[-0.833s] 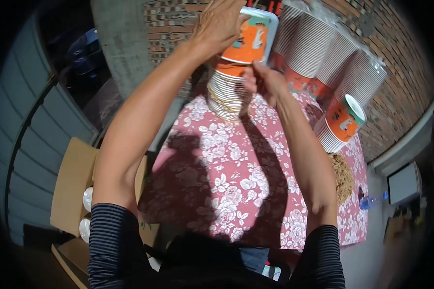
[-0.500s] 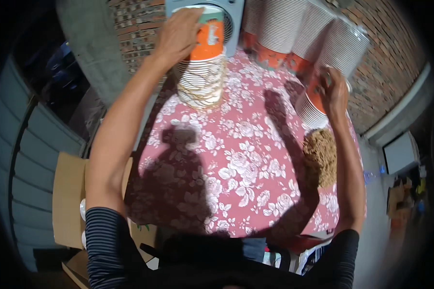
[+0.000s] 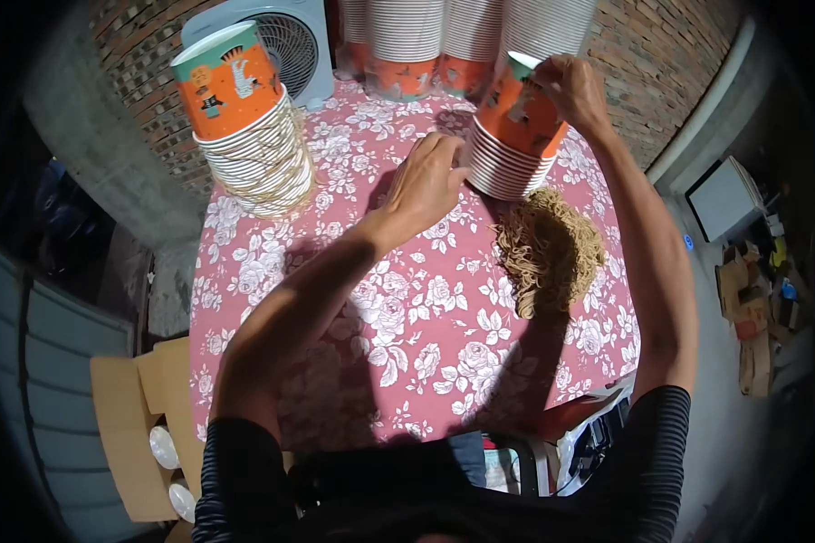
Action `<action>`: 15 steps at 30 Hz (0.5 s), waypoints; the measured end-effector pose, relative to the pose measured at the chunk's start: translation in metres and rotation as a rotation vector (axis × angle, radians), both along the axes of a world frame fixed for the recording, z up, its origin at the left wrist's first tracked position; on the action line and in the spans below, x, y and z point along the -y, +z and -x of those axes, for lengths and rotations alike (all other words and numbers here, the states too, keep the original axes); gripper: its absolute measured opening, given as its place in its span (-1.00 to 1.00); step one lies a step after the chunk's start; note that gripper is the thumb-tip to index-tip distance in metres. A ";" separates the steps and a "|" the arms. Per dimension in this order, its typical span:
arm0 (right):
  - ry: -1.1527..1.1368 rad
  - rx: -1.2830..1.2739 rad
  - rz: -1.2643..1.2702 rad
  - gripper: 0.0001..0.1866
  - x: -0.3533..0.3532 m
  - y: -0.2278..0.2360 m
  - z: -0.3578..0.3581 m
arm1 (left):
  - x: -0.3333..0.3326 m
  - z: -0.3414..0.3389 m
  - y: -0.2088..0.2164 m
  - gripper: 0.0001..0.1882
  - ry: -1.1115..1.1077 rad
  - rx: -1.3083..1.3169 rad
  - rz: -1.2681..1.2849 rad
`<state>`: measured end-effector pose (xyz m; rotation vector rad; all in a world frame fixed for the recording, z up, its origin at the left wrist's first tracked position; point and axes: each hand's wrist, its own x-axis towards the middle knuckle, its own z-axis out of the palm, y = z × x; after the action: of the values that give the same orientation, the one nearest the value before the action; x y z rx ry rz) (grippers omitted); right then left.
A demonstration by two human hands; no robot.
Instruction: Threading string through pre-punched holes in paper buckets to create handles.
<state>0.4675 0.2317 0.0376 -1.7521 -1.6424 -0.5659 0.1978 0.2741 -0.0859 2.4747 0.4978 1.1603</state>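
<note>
A short stack of nested orange paper tubs (image 3: 519, 113) with white ribbed rims stands on the right of the table. My right hand (image 3: 574, 90) pinches the upper edge of its top tub. Just left of that stack is my left hand (image 3: 428, 179), fingers bent, thumb apart, with nothing visible in it. On the left, another stack of orange tubs (image 3: 235, 95) leans slightly, tan cords draped around its white rims. A heap of tan cords (image 3: 548, 253) lies on the table close to the right stack.
A pink flowered cloth (image 3: 444, 290) covers the table. Tall wrapped stacks of tubs (image 3: 406, 45) and a grey-blue box fan (image 3: 285, 45) line the back by a brick wall. At lower left sits an open cardboard box (image 3: 127, 416) containing white round pieces.
My left hand has come off the left stack and moved right, beside the right stack. My right hand stays at the right stack's top tub. The whole view has shifted.
</note>
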 end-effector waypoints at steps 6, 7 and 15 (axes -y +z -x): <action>0.053 -0.102 0.007 -0.80 -0.004 0.006 0.053 | -0.003 -0.016 -0.017 -0.59 0.186 0.276 -0.106; 0.085 -0.070 0.025 -0.80 -0.007 0.007 0.060 | -0.003 -0.016 -0.021 -0.60 0.167 0.241 -0.157; 0.009 -0.042 -0.143 -0.83 -0.020 0.021 0.094 | -0.001 -0.014 -0.036 -0.47 0.221 0.220 -0.324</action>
<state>0.3735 0.2513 0.0582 -1.6418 -1.5413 -0.6222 0.2123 0.2755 -0.1216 2.5566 0.5680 1.6990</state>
